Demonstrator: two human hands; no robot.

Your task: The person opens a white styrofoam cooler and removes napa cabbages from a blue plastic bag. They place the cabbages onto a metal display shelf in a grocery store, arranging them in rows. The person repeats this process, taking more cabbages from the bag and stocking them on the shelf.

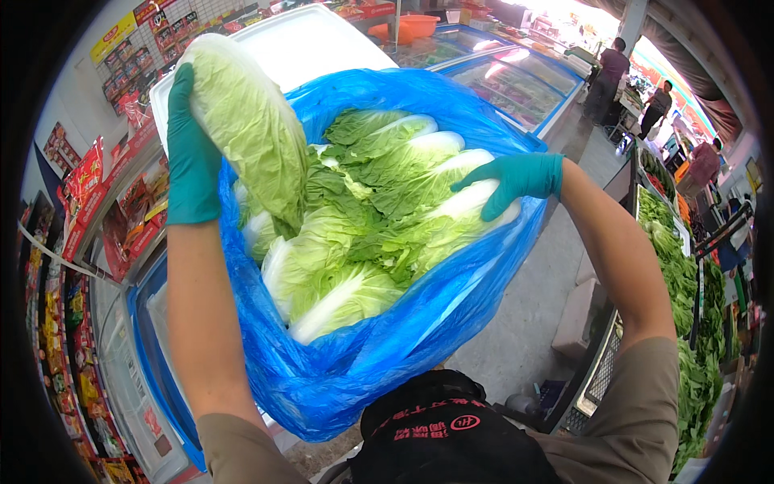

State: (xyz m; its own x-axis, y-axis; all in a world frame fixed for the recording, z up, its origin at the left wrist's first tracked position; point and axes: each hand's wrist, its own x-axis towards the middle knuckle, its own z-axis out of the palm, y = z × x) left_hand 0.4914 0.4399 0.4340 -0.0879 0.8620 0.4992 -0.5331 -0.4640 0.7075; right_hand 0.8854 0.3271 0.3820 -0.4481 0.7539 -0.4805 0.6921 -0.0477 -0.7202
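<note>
My left hand (193, 151), in a green glove, grips a head of napa cabbage (248, 115) and holds it raised at the left of a blue plastic bag (387, 357). The bag lies spread wide, its mouth folded outward around several more napa cabbages (387, 181). Also gloved in green, my right hand (514, 175) rests on the white base of a cabbage (468, 202) at the bag's right side, thumb and fingers spread over it. How firmly it grips there is hard to tell. The leafy ends point towards the middle of the bag.
A white foam lid (314, 42) lies behind the bag. Glass-topped freezers (514, 78) stand beyond it. Snack shelves (66, 339) line the left, and a rack of leafy vegetables (671, 266) the right. Several people, one a person in dark clothes (608, 75), are at the far right.
</note>
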